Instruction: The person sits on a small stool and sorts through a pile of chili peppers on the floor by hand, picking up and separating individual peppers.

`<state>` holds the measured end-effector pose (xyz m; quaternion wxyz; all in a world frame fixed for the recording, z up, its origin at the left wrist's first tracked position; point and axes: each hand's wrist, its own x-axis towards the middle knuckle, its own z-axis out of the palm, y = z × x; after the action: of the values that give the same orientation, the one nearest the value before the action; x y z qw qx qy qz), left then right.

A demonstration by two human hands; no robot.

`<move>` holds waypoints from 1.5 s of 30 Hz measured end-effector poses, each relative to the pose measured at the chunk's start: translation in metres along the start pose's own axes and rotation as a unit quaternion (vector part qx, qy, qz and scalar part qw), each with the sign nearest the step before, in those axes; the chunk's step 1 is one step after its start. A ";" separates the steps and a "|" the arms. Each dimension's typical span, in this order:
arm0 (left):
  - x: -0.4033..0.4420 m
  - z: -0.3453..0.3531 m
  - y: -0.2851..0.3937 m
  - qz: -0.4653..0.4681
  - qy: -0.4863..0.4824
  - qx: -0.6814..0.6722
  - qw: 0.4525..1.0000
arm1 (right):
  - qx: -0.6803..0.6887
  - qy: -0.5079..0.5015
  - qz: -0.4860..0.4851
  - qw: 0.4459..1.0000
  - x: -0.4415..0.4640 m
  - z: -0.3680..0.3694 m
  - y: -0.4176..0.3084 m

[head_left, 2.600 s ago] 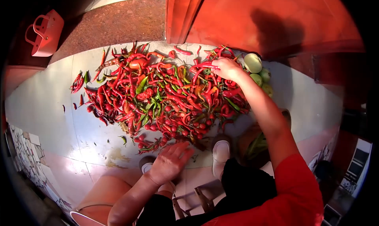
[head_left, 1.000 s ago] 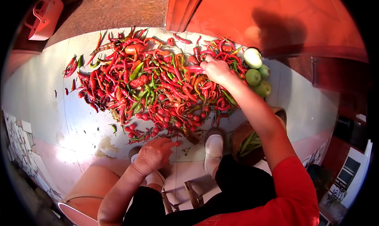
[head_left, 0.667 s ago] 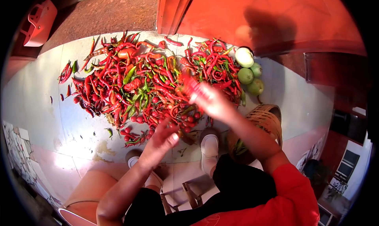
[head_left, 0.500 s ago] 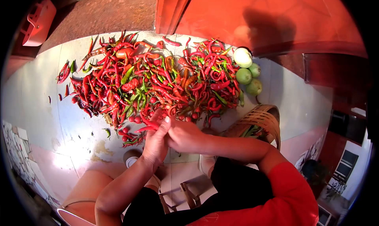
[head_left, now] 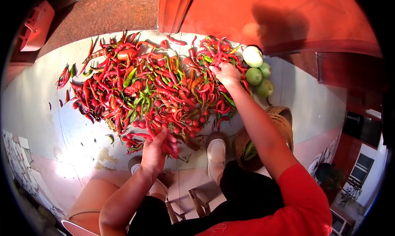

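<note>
A wide pile of chili peppers (head_left: 119,81), mostly red with some green, lies spread on the pale floor. Near its front edge my left hand (head_left: 153,157) is closed around several red chili peppers (head_left: 169,146), whose ends stick out past the thumb and fingers. My right hand (head_left: 229,75) reaches into the right part of the pile, thumb and fingers drawn together among red peppers. Whatever is between those fingertips is hidden. Small round red peppers (head_left: 142,124) lie close to my left hand.
Beside the pile at right sit a pale round vegetable (head_left: 252,56) and several green round ones (head_left: 254,76). A woven basket (head_left: 282,120) holding some green stands under my right forearm. My shoes (head_left: 216,150) are at the pile's front edge; a red door (head_left: 230,17) is behind.
My hands were together in front of the pile and have parted. The right has stretched up and right into the peppers, while the left stays low with its red peppers.
</note>
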<state>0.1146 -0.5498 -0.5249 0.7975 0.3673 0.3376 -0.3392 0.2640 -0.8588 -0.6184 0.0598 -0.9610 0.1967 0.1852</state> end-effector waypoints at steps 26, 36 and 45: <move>-0.009 -0.019 -0.004 0.035 0.033 0.018 0.999 | 0.284 -0.223 -0.126 0.924 -0.035 -0.052 0.059; -0.007 -0.026 -0.008 0.027 0.051 0.013 0.998 | 0.409 -0.005 -0.141 0.902 0.019 -0.073 0.030; -0.006 -0.026 -0.007 0.018 0.063 0.023 0.998 | -0.173 0.032 -0.223 0.959 0.051 -0.036 -0.003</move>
<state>0.0982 -0.5301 -0.5356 0.7718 0.4129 0.3726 -0.3083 0.3210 -0.8806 -0.6041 -0.0742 -0.9814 -0.0563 0.1678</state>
